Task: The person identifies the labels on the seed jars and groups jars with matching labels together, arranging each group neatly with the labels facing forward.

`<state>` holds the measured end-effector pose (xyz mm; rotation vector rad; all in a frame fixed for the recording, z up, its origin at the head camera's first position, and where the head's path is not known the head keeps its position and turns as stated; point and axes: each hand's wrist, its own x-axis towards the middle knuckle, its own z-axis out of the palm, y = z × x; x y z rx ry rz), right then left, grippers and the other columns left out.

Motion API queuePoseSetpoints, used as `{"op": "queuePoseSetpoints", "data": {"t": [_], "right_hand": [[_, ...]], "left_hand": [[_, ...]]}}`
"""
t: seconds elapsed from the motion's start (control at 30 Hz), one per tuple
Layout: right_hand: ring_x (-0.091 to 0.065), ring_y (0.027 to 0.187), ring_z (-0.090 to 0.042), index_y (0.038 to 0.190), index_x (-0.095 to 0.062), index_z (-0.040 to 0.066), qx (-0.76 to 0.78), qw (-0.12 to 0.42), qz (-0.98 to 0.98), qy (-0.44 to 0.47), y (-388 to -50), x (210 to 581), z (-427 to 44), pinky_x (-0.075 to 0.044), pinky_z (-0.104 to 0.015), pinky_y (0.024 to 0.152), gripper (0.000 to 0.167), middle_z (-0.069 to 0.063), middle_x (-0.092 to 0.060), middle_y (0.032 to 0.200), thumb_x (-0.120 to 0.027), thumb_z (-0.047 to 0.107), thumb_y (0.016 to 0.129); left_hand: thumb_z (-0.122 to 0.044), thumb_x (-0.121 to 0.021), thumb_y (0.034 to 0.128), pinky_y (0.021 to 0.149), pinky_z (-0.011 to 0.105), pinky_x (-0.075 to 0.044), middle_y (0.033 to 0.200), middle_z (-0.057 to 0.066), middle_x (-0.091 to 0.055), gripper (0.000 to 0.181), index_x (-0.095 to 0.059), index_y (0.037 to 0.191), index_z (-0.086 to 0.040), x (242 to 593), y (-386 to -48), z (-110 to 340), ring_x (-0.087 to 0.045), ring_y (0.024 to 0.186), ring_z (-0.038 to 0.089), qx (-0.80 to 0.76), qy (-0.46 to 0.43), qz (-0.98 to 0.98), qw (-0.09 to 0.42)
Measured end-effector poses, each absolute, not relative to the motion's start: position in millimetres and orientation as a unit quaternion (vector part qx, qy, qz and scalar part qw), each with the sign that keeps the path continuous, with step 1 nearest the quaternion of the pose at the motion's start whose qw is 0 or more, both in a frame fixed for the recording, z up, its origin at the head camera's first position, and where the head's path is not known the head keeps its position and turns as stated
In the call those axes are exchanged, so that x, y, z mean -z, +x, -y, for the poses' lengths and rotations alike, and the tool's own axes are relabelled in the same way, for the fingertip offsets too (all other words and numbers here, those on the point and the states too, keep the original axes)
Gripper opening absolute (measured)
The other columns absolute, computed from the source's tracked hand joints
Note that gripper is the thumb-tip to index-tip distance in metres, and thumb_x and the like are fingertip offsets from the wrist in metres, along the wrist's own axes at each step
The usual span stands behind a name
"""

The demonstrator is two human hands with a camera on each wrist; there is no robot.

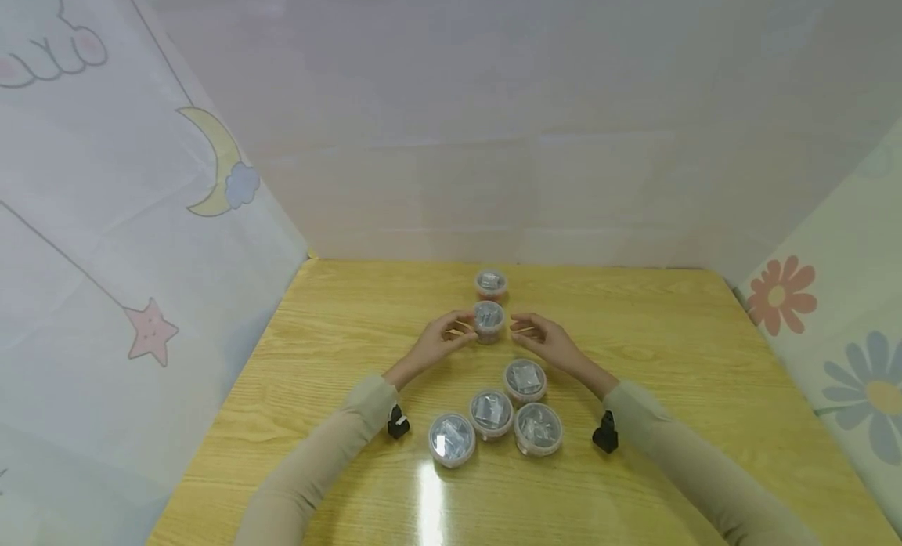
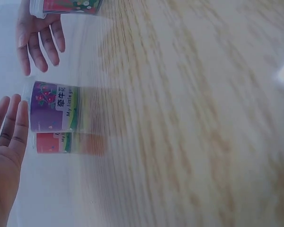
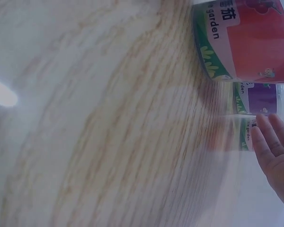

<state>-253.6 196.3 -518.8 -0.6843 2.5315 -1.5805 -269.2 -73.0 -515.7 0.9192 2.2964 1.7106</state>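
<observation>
Tub with a purple label [image 1: 488,320] stands upright on the desk [image 1: 620,319], between our two hands; through its clear lid we see packets. Our left hand [image 1: 442,338] is at its left, fingers spread loosely, pinching nothing; we cannot tell whether the fingertips touch its side or stop just beside it. Our right hand [image 1: 548,342] is at its right, fingers loosely spread too, with a narrow gap before the tub.

Just beyond the purple-labelled tub, a tub with a red label [image 1: 490,283] stands upright, almost straight behind it. On our side of the purple-labelled tub we see a loose cluster of four lidded tubs: a first tub [image 1: 524,380] nearest to it, a little to its right, then a second tub [image 1: 491,414], a third tub [image 1: 539,429] and a fourth tub [image 1: 452,439], the last farthest to its left.

As for progress, we judge the work part done: two tubs make a short line away from us, and four sit unaligned with it. Since neither hand grips the purple-labelled tub, we cannot tell whether its placing is finished.

Farther left of it, a wall sheet bears a moon [image 1: 214,162].
</observation>
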Motion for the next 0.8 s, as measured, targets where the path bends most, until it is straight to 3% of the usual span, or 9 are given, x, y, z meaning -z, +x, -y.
{"op": "queuePoseSetpoints", "data": {"t": [0.27,0.53,0.8], "right_hand": [[-0.057,0.106,-0.041,0.132,-0.043,-0.007,0.514,0.053,-0.823,-0.234,-239,499,-193,-0.051,-0.046,0.087,0.047,-0.029,-0.055,0.12,-0.057,0.013,0.093],[-0.058,0.105,-0.042,0.13,-0.044,-0.008,0.511,0.061,-0.826,-0.232,-228,485,-191,-0.052,-0.045,0.086,0.044,-0.03,-0.054,0.12,-0.057,0.01,0.093],[-0.06,0.103,-0.039,0.128,-0.047,-0.007,0.516,0.038,-0.823,-0.234,-233,500,-196,-0.052,-0.044,0.085,0.043,-0.026,-0.057,0.119,-0.058,0.013,0.092]], "left_hand": [[-0.018,-0.062,0.0897,0.083,0.027,-0.053,0.115,0.01,-0.061,0.04,-0.053,0.127,-0.006,517,-265,69,-0.059,0.1,0.019,-0.556,0.31,-0.769,0.065],[-0.011,-0.059,0.0916,0.086,0.032,-0.052,0.113,0.026,-0.06,0.041,-0.048,0.128,0.005,492,-248,68,-0.059,0.102,0.026,-0.538,0.349,-0.761,0.098],[-0.01,-0.059,0.0911,0.087,0.031,-0.052,0.114,0.026,-0.058,0.04,-0.05,0.126,0.006,485,-242,64,-0.059,0.104,0.028,-0.529,0.372,-0.754,0.115]]}}
